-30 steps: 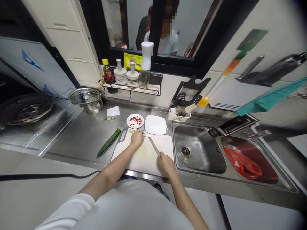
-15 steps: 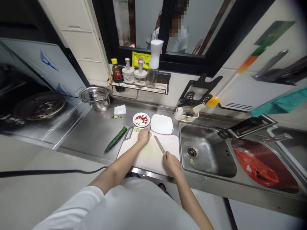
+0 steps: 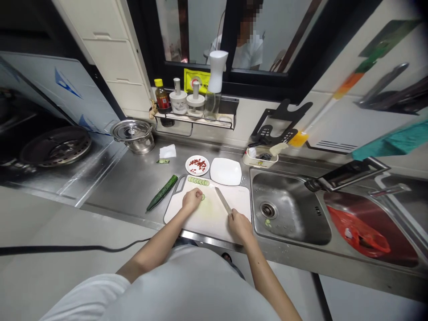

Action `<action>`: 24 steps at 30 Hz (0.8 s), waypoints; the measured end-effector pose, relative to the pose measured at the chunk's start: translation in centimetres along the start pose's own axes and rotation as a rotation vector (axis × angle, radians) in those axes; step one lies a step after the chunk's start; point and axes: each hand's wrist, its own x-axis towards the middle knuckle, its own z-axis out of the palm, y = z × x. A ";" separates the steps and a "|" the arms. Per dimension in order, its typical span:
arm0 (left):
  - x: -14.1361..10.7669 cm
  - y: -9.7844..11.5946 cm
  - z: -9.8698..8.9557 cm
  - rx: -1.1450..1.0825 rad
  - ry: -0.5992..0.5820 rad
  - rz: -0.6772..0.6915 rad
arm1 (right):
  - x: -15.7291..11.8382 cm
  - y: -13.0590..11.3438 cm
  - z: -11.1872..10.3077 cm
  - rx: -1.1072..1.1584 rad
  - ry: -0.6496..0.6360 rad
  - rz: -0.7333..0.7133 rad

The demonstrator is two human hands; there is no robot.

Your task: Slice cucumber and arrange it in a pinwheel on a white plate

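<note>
My left hand [image 3: 192, 199] is over the left part of the white cutting board [image 3: 180, 214], its fingers closed on a cucumber slice [image 3: 203, 197] at the fingertips. A row of several pale green cucumber slices [image 3: 198, 181] lies along the board's far edge. In my right hand [image 3: 241, 226] is a kitchen knife [image 3: 222, 199], its blade pointing away and to the left, low over the board. An uncut dark green cucumber [image 3: 162, 193] rests on the steel counter left of the board.
Behind the board stand a small plate of red pieces [image 3: 190, 170] and a white square plate [image 3: 225, 171]. A sink [image 3: 290, 205] with scraps near its drain lies to the right. A lidded steel pot [image 3: 133, 135] is back left, below a seasoning rack [image 3: 197, 121].
My left hand has moved back toward me from the row of slices, which now shows fully, and a slice is visible at its fingertips. The knife stays in nearly the same place.
</note>
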 end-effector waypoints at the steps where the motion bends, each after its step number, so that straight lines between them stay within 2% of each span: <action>1: -0.2 -0.2 -0.1 0.003 0.008 0.001 | 0.0 0.0 0.0 0.002 0.002 0.000; 6: -0.9 -1.1 -0.1 0.052 0.023 0.020 | 0.0 0.4 0.6 0.034 0.037 0.000; 9: -0.7 -1.8 0.2 0.070 0.070 0.074 | -0.2 0.9 1.0 0.068 0.075 -0.008; 13: 0.0 -3.0 0.5 -0.006 0.124 0.069 | -1.1 1.0 0.9 0.075 0.075 -0.037; 19: 0.8 -3.8 0.6 -0.048 0.115 0.042 | -3.1 -0.3 0.3 -0.054 0.032 -0.150; 24: 0.9 -3.8 0.7 -0.015 0.105 0.035 | -3.3 -1.3 0.6 -0.138 0.000 -0.188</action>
